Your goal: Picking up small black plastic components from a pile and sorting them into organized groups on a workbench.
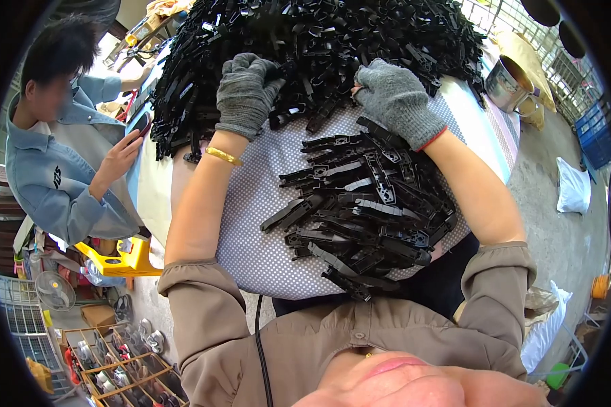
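My left hand (248,95), in a grey knit glove, is at the near edge of a big heap of black plastic parts (332,41). Its fingers are curled, and black parts lie right against its thumb side; what it grips blends into the heap. To the right, my right hand (399,98), gloved the same way, is closed as well, with its fingertips turned toward the heap. Anything inside it is hidden. Below my right hand lies a smaller pile of long, narrow black plastic parts (366,210), roughly side by side on a dotted cloth (251,197).
A person in a denim jacket (54,183) sits on the left holding a phone (141,123). A metal mug (508,83) stands at the table's right edge. Around the table are a yellow stool (119,261), a fan (54,290), a shoe rack (125,366) and a blue crate (596,136).
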`<state>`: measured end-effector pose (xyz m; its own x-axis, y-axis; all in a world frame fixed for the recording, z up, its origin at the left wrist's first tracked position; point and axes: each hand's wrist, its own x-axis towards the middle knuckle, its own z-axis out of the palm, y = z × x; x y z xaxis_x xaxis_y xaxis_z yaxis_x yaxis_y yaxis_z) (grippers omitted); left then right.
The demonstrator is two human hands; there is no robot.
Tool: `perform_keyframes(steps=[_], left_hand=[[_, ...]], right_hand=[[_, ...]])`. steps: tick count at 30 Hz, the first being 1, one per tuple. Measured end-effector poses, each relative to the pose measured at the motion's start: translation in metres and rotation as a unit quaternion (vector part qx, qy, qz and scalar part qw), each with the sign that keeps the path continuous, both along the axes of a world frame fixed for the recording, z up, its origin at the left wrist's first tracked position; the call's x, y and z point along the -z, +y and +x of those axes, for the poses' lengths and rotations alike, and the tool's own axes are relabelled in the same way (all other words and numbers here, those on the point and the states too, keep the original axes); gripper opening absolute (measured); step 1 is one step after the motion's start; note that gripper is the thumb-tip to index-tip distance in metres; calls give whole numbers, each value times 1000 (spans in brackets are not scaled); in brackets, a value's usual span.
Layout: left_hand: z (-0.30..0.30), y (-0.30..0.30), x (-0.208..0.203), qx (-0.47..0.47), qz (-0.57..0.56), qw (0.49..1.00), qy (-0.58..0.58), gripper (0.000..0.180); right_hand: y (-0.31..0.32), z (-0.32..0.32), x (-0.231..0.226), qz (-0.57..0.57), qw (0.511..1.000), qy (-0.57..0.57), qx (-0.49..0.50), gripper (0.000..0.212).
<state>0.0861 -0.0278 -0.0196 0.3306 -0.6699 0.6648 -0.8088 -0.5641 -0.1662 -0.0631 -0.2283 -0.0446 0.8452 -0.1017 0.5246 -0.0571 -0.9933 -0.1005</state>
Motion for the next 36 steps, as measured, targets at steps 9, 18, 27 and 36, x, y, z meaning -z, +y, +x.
perform_keyframes(steps=[9,18,27,36], left_hand=[[-65,-5,-16,199,-28,747,634,34],[-75,-2,-21,260,-36,705,659,30],[-77,-1,-22,252,-71,694,671,30],[-77,2,-25,246,-27,756,606,36]], right_hand=[[3,-24,-25,228,955,-37,-186,10],[7,-32,-35,521,822,37,-228,20],[9,-36,-36,646,744,39,-166,20],[11,-40,-41,523,829,25,-195,15]])
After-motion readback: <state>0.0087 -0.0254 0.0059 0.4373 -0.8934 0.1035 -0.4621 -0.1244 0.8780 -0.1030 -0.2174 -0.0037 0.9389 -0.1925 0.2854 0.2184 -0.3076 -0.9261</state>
